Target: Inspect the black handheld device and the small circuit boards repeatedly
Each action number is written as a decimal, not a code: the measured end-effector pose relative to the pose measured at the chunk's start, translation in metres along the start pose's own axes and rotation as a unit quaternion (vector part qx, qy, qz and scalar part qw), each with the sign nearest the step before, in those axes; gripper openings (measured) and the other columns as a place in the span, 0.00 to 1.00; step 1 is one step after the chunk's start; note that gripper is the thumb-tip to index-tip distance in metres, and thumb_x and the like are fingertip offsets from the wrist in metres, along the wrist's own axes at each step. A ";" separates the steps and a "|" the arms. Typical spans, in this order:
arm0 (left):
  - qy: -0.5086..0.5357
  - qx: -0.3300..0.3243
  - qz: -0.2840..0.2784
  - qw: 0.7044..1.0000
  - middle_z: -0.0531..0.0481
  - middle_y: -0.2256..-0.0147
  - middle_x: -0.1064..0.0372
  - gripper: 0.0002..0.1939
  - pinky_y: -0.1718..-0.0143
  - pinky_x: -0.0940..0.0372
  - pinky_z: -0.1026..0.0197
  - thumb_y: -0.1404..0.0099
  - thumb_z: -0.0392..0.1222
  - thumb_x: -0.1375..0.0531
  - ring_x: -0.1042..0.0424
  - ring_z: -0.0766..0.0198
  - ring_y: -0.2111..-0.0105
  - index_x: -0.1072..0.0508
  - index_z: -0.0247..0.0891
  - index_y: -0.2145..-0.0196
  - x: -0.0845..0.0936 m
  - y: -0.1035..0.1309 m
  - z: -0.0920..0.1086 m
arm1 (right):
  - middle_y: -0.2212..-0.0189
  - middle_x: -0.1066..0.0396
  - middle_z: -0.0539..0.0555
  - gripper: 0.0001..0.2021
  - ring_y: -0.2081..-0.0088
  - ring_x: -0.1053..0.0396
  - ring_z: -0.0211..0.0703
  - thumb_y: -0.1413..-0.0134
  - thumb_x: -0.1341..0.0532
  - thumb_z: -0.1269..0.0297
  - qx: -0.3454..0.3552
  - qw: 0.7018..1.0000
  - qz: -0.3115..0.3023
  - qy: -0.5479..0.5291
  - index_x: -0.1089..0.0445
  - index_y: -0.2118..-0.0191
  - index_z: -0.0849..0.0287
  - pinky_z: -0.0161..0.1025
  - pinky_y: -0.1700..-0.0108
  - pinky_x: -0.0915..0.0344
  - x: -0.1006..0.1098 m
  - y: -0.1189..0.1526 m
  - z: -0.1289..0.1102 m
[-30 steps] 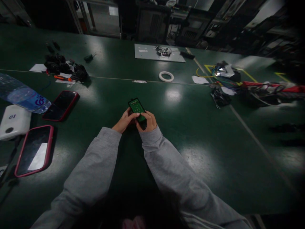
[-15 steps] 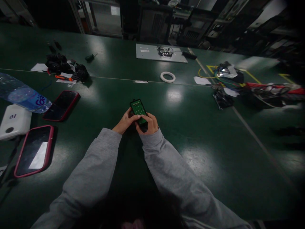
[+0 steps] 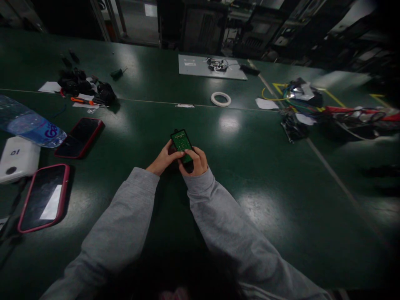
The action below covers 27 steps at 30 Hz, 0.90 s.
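Note:
Between my two hands is a small green circuit board (image 3: 181, 141) set in a black rectangular case. Its top end, with a small loop, points away from me. My left hand (image 3: 164, 159) grips the left side, thumb lying across the lower part of the board. My right hand (image 3: 197, 161) is closed around the lower right edge, its fingertips on the board's face near the left thumb. The undersides of the case and some fingers are hidden.
Left on the green table (image 3: 250, 150) lie two red-cased phones (image 3: 81, 137), a plastic bottle (image 3: 34, 125) and a white box (image 3: 20, 158). Farther off are an orange screwdriver (image 3: 83, 101), a tape roll (image 3: 221, 99) and a grey board (image 3: 195, 66). Tangled cables (image 3: 353, 118) lie at right.
Both hands keep their hold on the cased circuit board, almost unmoved. The view has shifted very slightly.

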<state>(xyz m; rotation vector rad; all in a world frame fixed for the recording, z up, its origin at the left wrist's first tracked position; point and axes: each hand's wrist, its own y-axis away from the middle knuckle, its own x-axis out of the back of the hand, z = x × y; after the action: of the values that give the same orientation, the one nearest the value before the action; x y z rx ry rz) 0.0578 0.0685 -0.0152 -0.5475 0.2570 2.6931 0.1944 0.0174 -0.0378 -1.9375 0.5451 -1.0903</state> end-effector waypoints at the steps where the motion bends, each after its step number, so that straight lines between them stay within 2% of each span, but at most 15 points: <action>1: 0.001 0.000 0.000 1.000 0.47 0.57 0.27 0.33 0.46 0.38 0.51 0.52 0.43 0.29 0.29 0.54 0.52 0.31 0.39 0.48 0.000 0.000 0.000 | 0.51 0.36 0.59 0.20 0.52 0.30 0.45 0.44 0.37 0.65 -0.002 1.000 -0.003 0.005 0.41 0.46 0.54 0.47 0.52 0.24 0.000 0.000 0.000; 6: -0.001 0.006 0.007 1.000 0.46 0.57 0.27 0.33 0.47 0.37 0.50 0.53 0.44 0.28 0.29 0.54 0.53 0.31 0.39 0.49 0.000 -0.001 0.000 | 0.50 0.35 0.60 0.20 0.51 0.30 0.46 0.44 0.38 0.64 -0.006 1.000 -0.009 0.008 0.41 0.47 0.54 0.48 0.51 0.24 -0.001 0.003 0.001; 11: 0.006 0.009 -0.001 1.000 0.47 0.57 0.27 0.32 0.46 0.38 0.49 0.52 0.43 0.29 0.29 0.54 0.53 0.30 0.40 0.48 0.000 0.000 -0.001 | 0.49 0.35 0.60 0.18 0.50 0.30 0.48 0.44 0.38 0.63 -0.026 0.999 -0.045 0.005 0.38 0.48 0.54 0.51 0.49 0.26 -0.001 0.006 0.004; 18: 0.005 0.010 -0.006 1.000 0.46 0.56 0.28 0.33 0.48 0.38 0.51 0.52 0.43 0.29 0.29 0.55 0.54 0.31 0.39 0.48 0.002 -0.002 -0.002 | 0.50 0.35 0.60 0.19 0.50 0.31 0.45 0.43 0.38 0.65 -0.004 1.000 -0.015 0.008 0.38 0.46 0.55 0.46 0.50 0.25 0.001 0.003 0.002; 27: -0.001 0.005 -0.008 1.000 0.46 0.56 0.27 0.35 0.50 0.37 0.52 0.53 0.44 0.28 0.29 0.56 0.54 0.32 0.38 0.48 0.005 -0.005 -0.006 | 0.49 0.35 0.59 0.21 0.50 0.31 0.46 0.45 0.36 0.66 0.011 1.000 0.008 -0.011 0.37 0.46 0.55 0.46 0.49 0.26 -0.001 0.003 0.004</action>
<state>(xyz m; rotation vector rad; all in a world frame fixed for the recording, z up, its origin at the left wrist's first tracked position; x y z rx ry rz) 0.0574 0.0729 -0.0226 -0.5420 0.2653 2.6752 0.1970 0.0183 -0.0415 -1.9211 0.5327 -1.0596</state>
